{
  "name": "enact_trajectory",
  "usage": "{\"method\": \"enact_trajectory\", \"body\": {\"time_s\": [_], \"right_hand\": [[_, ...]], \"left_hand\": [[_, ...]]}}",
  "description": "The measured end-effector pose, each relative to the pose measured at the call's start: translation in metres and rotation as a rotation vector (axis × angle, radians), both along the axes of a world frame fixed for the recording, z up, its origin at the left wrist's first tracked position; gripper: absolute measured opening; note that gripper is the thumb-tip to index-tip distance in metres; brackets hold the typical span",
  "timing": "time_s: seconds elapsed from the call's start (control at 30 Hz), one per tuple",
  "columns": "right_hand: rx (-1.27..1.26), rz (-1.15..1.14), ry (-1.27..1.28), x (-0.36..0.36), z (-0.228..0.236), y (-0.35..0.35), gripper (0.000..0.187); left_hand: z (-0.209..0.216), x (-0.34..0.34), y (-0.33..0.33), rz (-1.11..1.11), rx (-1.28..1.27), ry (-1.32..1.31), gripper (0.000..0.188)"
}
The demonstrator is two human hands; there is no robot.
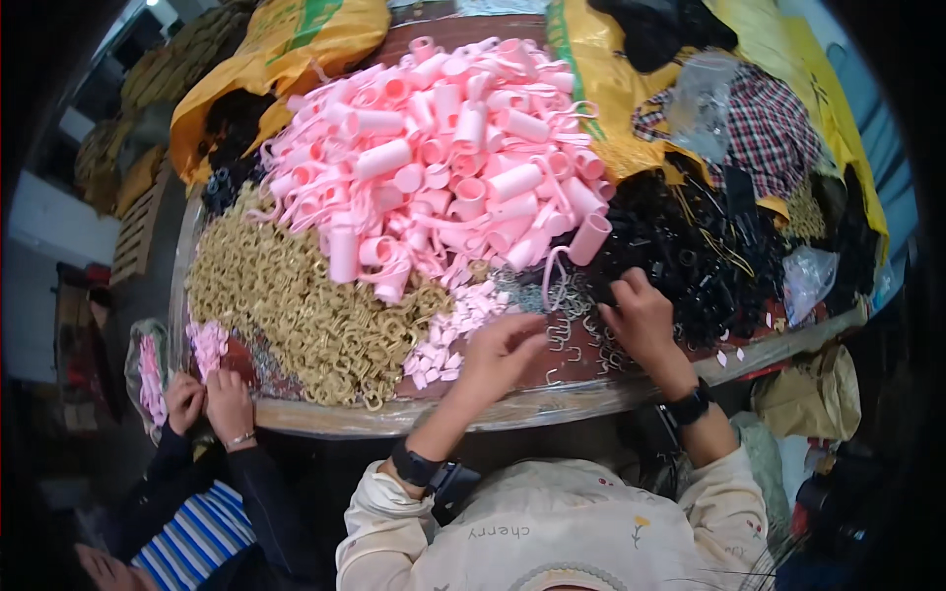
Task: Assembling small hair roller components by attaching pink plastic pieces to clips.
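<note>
First, just beyond the near edge of the bench (522, 405): left hand (503, 357) loosely curved, narrow gap between thumb and fingers; right hand (641, 317) with fingers bent beside black parts (705, 286), grip impossible to tell. Between both hands: metal hooks (557, 344) on the bench. Next, leftward: small pink pieces (440, 347), then gold-coloured parts (296, 305). Farther: heaped pink tubes (383, 159) with straps. Farthest: yellow sacks (330, 44).

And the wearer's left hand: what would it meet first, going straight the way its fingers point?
The left hand would probably meet the loose U-shaped metal hooks just to its right; its height is unclear, so it might pass above them.
</note>
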State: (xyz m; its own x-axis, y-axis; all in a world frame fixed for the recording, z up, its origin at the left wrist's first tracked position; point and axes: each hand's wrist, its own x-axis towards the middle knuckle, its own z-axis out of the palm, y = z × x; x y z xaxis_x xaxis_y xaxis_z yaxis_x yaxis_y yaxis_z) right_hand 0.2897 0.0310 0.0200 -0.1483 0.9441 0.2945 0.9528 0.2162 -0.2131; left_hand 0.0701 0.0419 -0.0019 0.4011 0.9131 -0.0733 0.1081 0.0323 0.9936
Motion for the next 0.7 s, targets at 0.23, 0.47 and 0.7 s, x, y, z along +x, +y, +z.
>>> {"method": "enact_trajectory", "body": {"time_s": [0.23, 0.47, 0.7], "right_hand": [[-0.142, 0.212, 0.434, -0.061, 0.026, -0.032, 0.022], [-0.22, 0.388, 0.418, -0.059, 0.0, -0.021, 0.016], [0.009, 0.365, 0.207, -0.064, -0.011, -0.01, 0.008]], "left_hand": [[-0.001, 0.014, -0.021, -0.081, -0.301, -0.419, 0.035], [0.003, -0.068, -0.029, 0.414, -0.386, -0.6, 0.021], [0.005, -0.081, -0.029, 0.377, -0.451, -0.683, 0.031]]}}
